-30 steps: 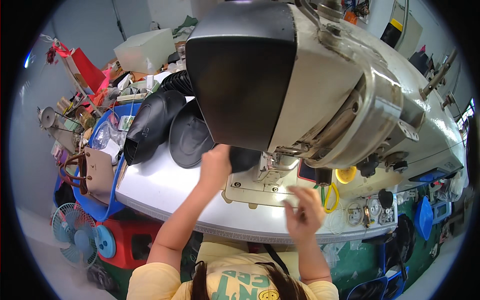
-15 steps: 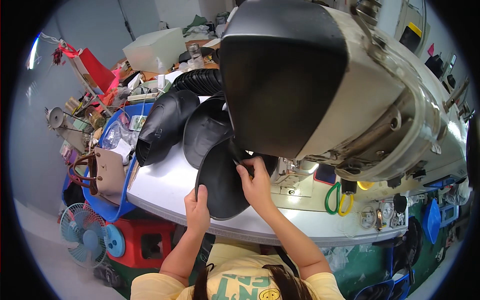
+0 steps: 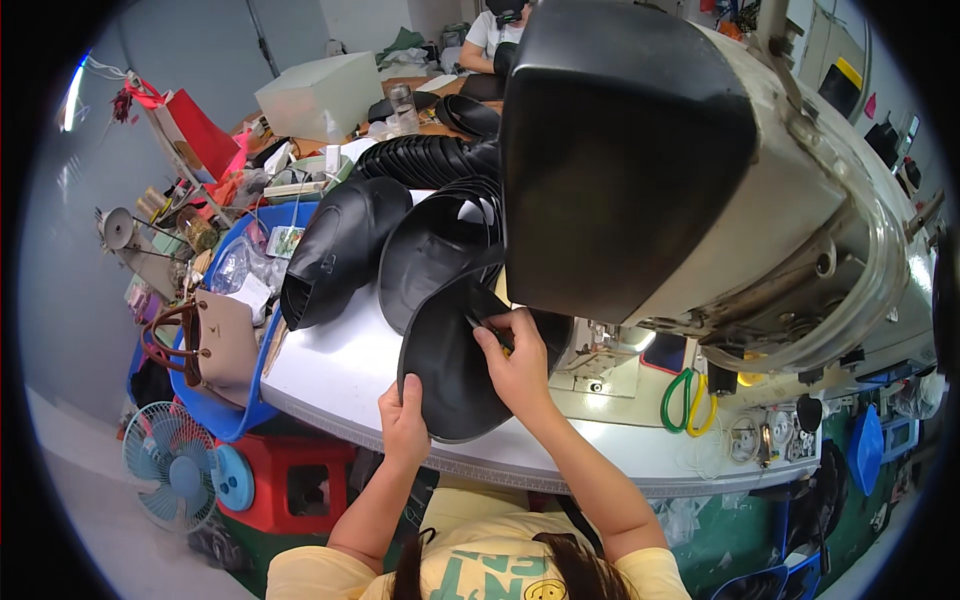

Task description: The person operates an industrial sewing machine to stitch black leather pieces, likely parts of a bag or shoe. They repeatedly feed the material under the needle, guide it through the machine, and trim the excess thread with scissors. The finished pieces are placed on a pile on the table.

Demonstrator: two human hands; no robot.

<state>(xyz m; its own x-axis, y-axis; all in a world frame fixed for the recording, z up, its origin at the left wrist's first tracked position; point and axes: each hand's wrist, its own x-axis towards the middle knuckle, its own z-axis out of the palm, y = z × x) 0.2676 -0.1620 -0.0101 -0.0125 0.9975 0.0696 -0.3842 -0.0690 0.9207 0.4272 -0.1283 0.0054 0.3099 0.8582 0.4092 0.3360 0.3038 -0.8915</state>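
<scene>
A curved black leather-like panel (image 3: 450,365) is held over the front of the white table. My left hand (image 3: 404,425) pinches its near left edge, the thumb on the inner face. In my right hand (image 3: 520,365) is a slim dark tool (image 3: 474,321) with a bit of yellow at the fingers; its exact kind is unclear. The tool's tip is at the panel's inner face. Behind the panel stand more curved black pieces (image 3: 425,265), and a rolled black piece (image 3: 340,250) lies left of them.
The big sewing machine head (image 3: 620,170) looms over the right half, close to the panel. Green-handled scissors (image 3: 677,402) lie beside a yellow loop. A blue bin (image 3: 258,425) with a beige handbag (image 3: 222,340) stands left, above a fan (image 3: 180,470). Another person (image 3: 487,45) sits far behind.
The view has shifted, so the scene sits farther right and another person shows at the back. Both hands keep their hold; the tool's tip has shifted slightly on the panel.
</scene>
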